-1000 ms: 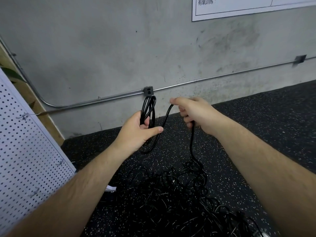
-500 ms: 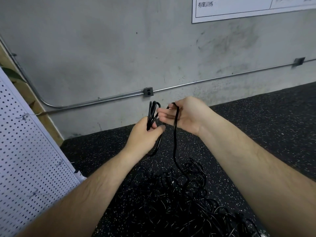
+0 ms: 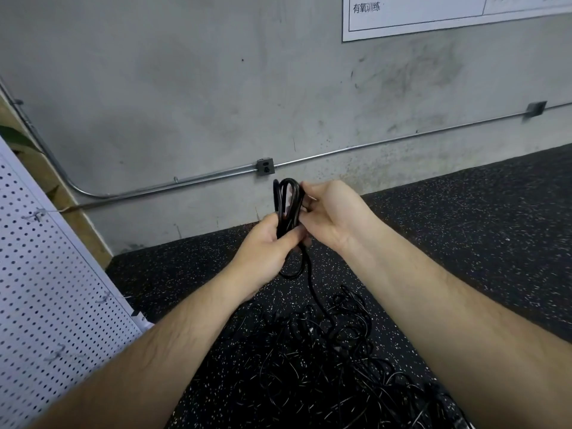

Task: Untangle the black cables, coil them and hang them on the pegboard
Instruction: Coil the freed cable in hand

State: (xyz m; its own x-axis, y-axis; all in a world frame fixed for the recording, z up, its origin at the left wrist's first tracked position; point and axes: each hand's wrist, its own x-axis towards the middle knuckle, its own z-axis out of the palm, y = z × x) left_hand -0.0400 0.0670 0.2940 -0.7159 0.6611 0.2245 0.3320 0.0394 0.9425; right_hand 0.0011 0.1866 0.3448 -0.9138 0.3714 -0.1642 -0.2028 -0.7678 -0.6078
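Just below the grey outlet box [image 3: 265,166] on the wall, I hold a small coil [image 3: 286,205] of black cable upright in front of me, and its top loops reach almost up to the box in this view. My left hand [image 3: 264,249], directly under the box, grips the coil round its middle, with the thumb laid across the front and the fingers wrapped behind. My right hand [image 3: 332,215], below and to the right of the box, meets the coil from the other side. Its fingers are curled onto the upper loops and pinch them, and the inner wrist is turned toward me. The two hands touch at the coil. A short loop hangs out under my left fist. Beside it a loose strand [image 3: 312,286] drops well below the box into the tangle of black cables [image 3: 325,366] lying on the speckled black floor [image 3: 464,227] between my forearms. The tangle spreads down and to the right of the box, as far as the bottom edge of view, and I cannot tell how many cables are in it. The white pegboard [image 3: 46,289] leans far to the lower left of the box, with a few wire hooks [image 3: 35,215] on it. A metal conduit [image 3: 185,181] runs along the concrete wall on both sides of the box, and a white poster [image 3: 433,13] is fixed high up to its right.
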